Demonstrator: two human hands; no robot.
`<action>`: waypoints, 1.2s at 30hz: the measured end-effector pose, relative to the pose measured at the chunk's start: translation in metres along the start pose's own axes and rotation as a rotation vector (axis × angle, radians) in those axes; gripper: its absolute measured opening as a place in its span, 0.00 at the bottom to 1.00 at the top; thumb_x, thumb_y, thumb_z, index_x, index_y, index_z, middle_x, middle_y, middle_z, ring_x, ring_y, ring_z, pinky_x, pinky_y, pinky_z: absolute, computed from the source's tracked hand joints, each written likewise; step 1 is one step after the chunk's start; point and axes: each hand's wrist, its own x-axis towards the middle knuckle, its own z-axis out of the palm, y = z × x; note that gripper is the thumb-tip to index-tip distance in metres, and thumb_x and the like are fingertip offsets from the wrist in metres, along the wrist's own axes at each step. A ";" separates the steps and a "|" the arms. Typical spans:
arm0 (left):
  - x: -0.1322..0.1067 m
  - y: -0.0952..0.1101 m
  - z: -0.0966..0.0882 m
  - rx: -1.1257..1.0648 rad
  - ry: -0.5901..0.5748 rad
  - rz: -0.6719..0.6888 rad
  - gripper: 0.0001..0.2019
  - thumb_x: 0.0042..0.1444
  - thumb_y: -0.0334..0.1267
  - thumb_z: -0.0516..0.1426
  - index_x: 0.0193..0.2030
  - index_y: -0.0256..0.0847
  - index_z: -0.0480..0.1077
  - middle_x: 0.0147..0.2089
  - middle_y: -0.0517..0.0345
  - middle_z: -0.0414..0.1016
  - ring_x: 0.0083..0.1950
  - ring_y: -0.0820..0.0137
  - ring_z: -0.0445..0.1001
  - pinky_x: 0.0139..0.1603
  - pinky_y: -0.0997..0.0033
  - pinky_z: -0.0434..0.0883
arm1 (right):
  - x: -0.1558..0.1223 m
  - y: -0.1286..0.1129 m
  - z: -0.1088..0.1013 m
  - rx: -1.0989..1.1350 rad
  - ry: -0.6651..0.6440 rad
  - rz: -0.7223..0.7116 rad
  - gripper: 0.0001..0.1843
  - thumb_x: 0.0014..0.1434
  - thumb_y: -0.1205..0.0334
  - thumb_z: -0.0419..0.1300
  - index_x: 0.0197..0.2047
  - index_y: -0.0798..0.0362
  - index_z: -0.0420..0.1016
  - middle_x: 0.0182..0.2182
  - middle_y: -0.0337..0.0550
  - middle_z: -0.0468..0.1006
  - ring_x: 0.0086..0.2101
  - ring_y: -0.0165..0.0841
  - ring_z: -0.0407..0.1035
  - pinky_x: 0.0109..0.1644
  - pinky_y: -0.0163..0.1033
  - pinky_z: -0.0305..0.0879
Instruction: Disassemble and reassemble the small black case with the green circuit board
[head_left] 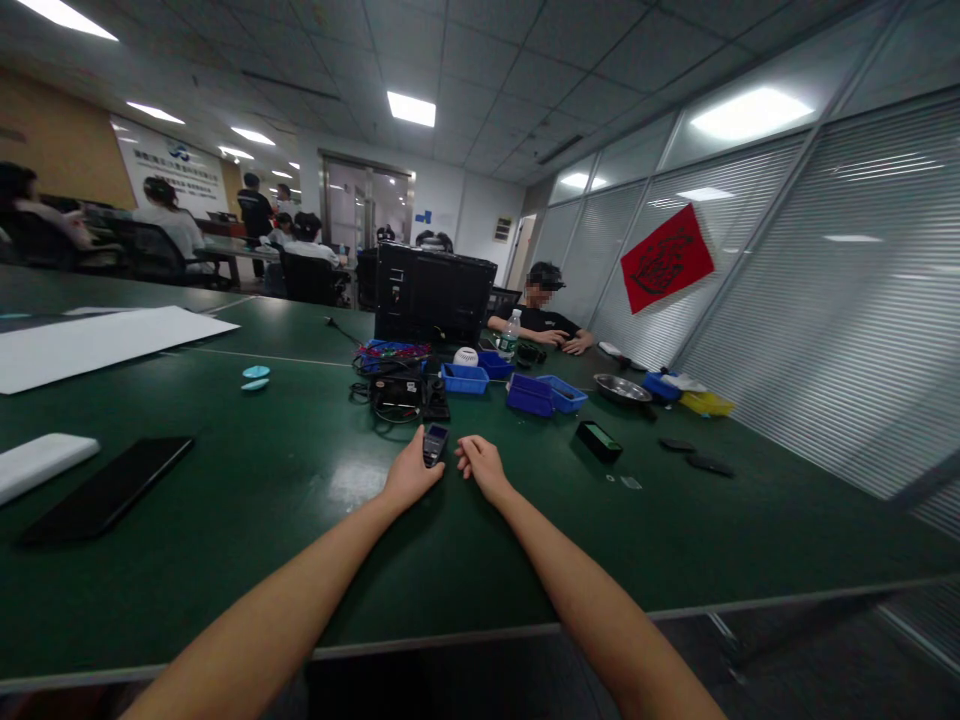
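Just left of centre, my left hand (412, 474) is closed around a small dark handheld device (435, 446) with a little screen above what look like keys. It is held close to the green tabletop, and its exact kind is unclear. My right hand (481, 463) is a short gap to the right of the device, fingers curled inward. The inside of that hand is hidden, so whatever it may hold cannot be made out. Beyond both hands sits a black box-shaped unit (397, 394) with cables, beside a dark stand (436, 398).
Blue bins (530, 394), a white ball (466, 357), a water bottle (510, 335) and a black monitor (435, 295) stand ahead. To the right are a green-faced black box (598, 441) and a metal bowl (622, 388). A black slab (109, 490) lies left. A person (541, 310) sits across.
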 end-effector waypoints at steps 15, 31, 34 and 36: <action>-0.004 -0.010 -0.025 0.037 0.124 -0.039 0.26 0.45 0.35 0.54 0.54 0.37 0.59 0.48 0.48 0.69 0.47 0.63 0.68 0.47 0.68 0.63 | 0.022 0.009 -0.012 -0.302 0.155 -0.013 0.11 0.51 0.59 0.49 0.26 0.55 0.67 0.18 0.36 0.70 0.16 0.24 0.63 0.20 0.28 0.57; 0.007 -0.086 -0.116 0.395 0.250 -0.271 0.32 0.46 0.45 0.51 0.58 0.34 0.56 0.51 0.42 0.63 0.51 0.57 0.66 0.50 0.64 0.63 | 0.032 0.015 -0.013 -0.444 0.218 -0.058 0.10 0.51 0.62 0.48 0.25 0.54 0.67 0.20 0.36 0.72 0.18 0.25 0.66 0.26 0.29 0.60; 0.008 -0.099 -0.136 0.452 0.299 -0.355 0.32 0.46 0.48 0.51 0.58 0.35 0.56 0.50 0.41 0.63 0.51 0.55 0.65 0.50 0.62 0.62 | 0.033 0.017 -0.014 -0.417 0.223 -0.076 0.09 0.50 0.62 0.49 0.25 0.54 0.67 0.19 0.36 0.72 0.18 0.25 0.66 0.25 0.29 0.60; 0.007 -0.107 -0.148 0.464 0.347 -0.415 0.32 0.46 0.50 0.50 0.58 0.35 0.56 0.51 0.40 0.63 0.51 0.54 0.64 0.49 0.60 0.63 | 0.033 0.018 -0.015 -0.391 0.218 -0.080 0.09 0.50 0.62 0.49 0.24 0.54 0.67 0.19 0.36 0.71 0.17 0.25 0.65 0.23 0.29 0.59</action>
